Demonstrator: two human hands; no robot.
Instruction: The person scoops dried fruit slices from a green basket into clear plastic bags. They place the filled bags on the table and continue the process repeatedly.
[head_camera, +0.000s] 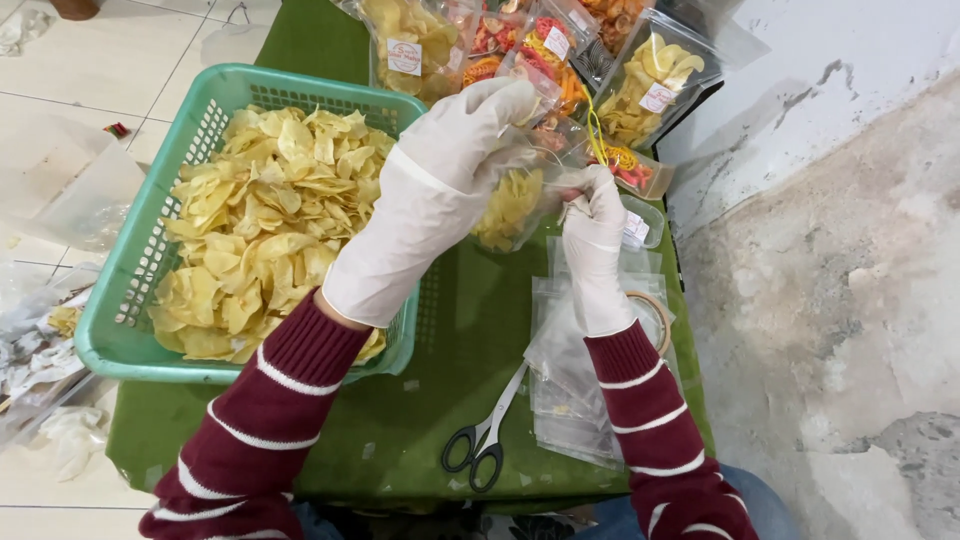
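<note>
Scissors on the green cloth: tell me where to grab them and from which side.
Take the scissors by the black finger loops, coming from the near table edge. They lie flat, loops toward the person, blades pointing away up toward the stack of clear bags, so the handles are the free, safe end. Both gloved hands are occupied with a chip bag.

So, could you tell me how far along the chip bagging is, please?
Done: several filled clear plastic bags piled at the back. In hand: both gloved hands, left hand and right hand, hold a part-filled clear bag. Left: the green plastic basket holds many yellow chips; empty bags wait.
</note>
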